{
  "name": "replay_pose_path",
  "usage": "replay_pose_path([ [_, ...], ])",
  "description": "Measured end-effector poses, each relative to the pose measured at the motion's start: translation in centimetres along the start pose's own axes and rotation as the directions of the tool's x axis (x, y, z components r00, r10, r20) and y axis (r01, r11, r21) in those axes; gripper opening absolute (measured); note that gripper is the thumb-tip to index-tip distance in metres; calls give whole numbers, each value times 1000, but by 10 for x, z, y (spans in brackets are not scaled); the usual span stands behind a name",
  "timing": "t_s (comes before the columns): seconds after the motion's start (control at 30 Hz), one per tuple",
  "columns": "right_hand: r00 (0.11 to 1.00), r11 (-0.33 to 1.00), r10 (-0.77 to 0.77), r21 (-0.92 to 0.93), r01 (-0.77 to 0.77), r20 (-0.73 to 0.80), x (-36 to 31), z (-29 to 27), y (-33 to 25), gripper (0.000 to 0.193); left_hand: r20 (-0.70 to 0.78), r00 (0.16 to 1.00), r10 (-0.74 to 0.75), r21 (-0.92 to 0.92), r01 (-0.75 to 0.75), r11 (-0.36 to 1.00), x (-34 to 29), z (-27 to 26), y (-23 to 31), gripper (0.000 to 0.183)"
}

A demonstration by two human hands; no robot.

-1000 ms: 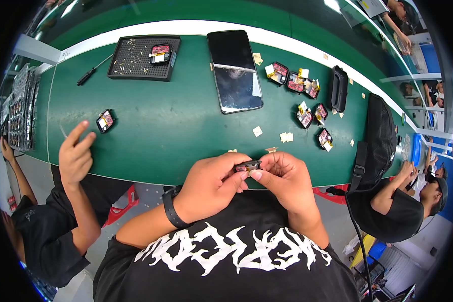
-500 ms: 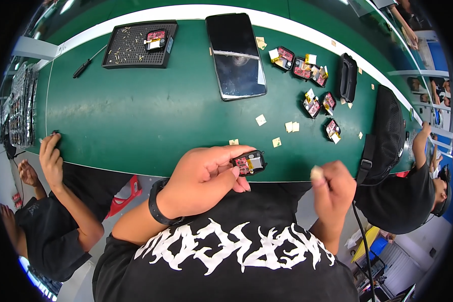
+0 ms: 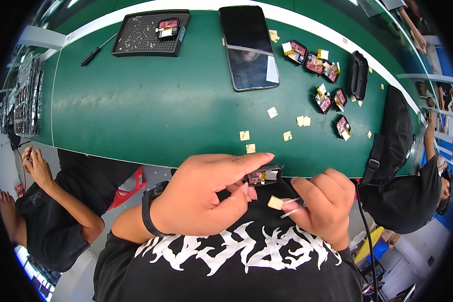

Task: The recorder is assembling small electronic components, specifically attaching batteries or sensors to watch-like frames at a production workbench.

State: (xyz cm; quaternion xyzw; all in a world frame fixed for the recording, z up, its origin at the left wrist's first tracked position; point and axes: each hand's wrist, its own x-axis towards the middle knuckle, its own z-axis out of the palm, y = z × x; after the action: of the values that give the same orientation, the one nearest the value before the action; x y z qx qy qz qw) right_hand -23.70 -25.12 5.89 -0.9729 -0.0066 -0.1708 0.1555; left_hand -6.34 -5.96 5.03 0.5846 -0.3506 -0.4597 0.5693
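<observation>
Head view, read off the green table [image 3: 151, 110] as landmark. Far left of it, a seated person in black, hands near the lap; a rack of parts along the table's left end. On its far edge, a black screwdriver [image 3: 91, 54], then a black screw tray [image 3: 136, 38] with one module resting in it. Centre, a dark phone-like slab [image 3: 249, 48] lying flat. Below the table's near edge, left hand [image 3: 201, 201], fingers closed on the small black module [image 3: 263, 175], pinched between thumb and forefinger, red board facing up. Just right of it, right hand [image 3: 324, 206], fingers closed on a small tan pad [image 3: 275, 202] with a thin sliver at the fingertips. Loose tan squares [image 3: 273, 112] and more red-board modules [image 3: 327, 100] on the table's right half; a black bag [image 3: 395, 136] at its right end. Judged: pad prepared, not yet on the module. Placing it calls for bringing both hands together and steady alignment.
</observation>
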Motion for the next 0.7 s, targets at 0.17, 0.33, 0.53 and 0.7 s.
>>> replay_pose_path([
  [0.17,953,959,278,-19,-282,-121,-15,-5,17,53,-58,995,86,154,-77,985,-1,-6,0,42],
  [0.33,628,657,723,7,-754,-290,-40,-1,59,49,-345,936,72,485,112,867,-8,-48,-11,21],
  [0.53,646,654,746,-6,-757,-163,-42,8,79,62,-689,715,-116,239,376,895,-60,-165,-43,21],
  [0.7,713,751,657,134,-646,-243,-44,16,90,41,-728,670,-146,318,519,793,-58,-180,-29,35],
])
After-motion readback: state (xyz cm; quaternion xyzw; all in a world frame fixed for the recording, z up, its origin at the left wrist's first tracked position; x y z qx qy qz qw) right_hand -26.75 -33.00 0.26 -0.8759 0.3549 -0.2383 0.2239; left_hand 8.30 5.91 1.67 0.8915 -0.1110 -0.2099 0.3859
